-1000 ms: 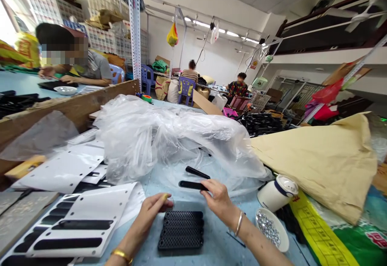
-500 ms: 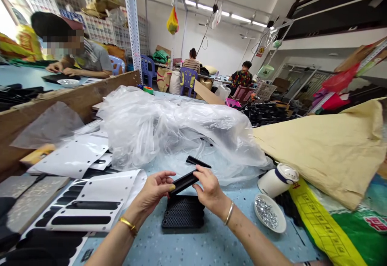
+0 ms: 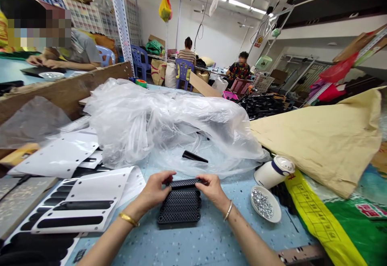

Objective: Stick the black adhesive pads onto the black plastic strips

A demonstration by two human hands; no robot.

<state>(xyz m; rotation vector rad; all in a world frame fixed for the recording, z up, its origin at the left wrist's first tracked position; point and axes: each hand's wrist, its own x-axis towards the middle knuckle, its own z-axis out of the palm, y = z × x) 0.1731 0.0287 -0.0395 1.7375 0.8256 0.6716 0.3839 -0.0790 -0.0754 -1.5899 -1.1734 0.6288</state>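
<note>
Between my two hands is a black textured strip (image 3: 184, 183), its patterned face toward me. My left hand (image 3: 157, 189) pinches its left end, and my right hand (image 3: 211, 190) pinches its right end. The strip lies at the far edge of a row of similar black textured strips (image 3: 179, 209) on the blue table; whether it rests on them I cannot tell. Beyond my hands a separate narrow black piece (image 3: 195, 156) lies on the table by the clear plastic.
Crumpled clear plastic sheeting (image 3: 169, 116) covers the table's far part. White sheets with black strips (image 3: 81, 201) lie left. On the right stand a bowl of small shiny metal pieces (image 3: 266, 204), a white bottle (image 3: 273, 172) and a yellow-green bag (image 3: 323, 217). A co-worker (image 3: 81, 48) sits far left.
The black strip has turned from showing its hollow side to showing its textured face. My hands have lowered it, levelled, to the far end of the row. The camera view has shifted slightly.
</note>
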